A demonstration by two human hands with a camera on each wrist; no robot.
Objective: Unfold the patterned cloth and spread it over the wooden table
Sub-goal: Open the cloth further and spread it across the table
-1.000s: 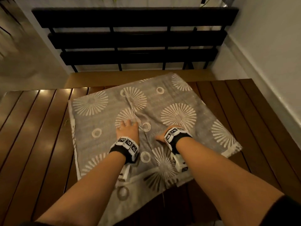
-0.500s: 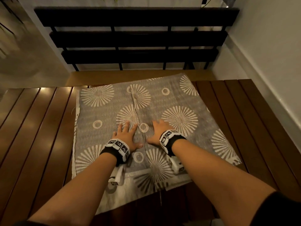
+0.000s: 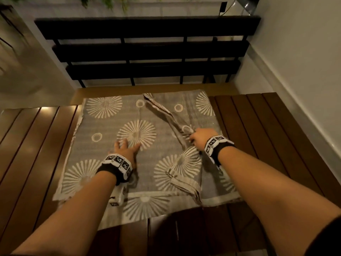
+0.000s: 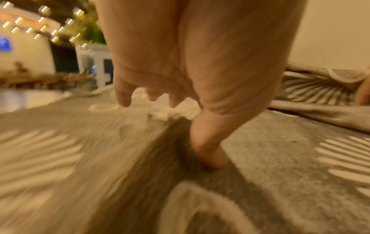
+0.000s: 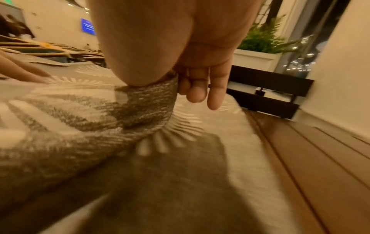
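A grey patterned cloth with white starbursts and rings lies partly folded on the dark slatted wooden table. My left hand lies flat on the cloth's left half, fingers spread; the left wrist view shows that left hand pressing down on the cloth. My right hand grips a bunched fold of the cloth's top layer and holds it raised toward the right. In the right wrist view, my right hand pinches that fold of cloth between thumb and fingers.
A black slatted bench stands beyond the table's far edge. A white wall runs close along the right side. Bare table slats lie right of the cloth. A planter with greenery stands past the bench.
Both hands lay flat near the cloth's middle seam. Now my right hand has gathered the top layer and pulled it rightward, lifting a fold, while my left hand has slid left and stays pressed down.
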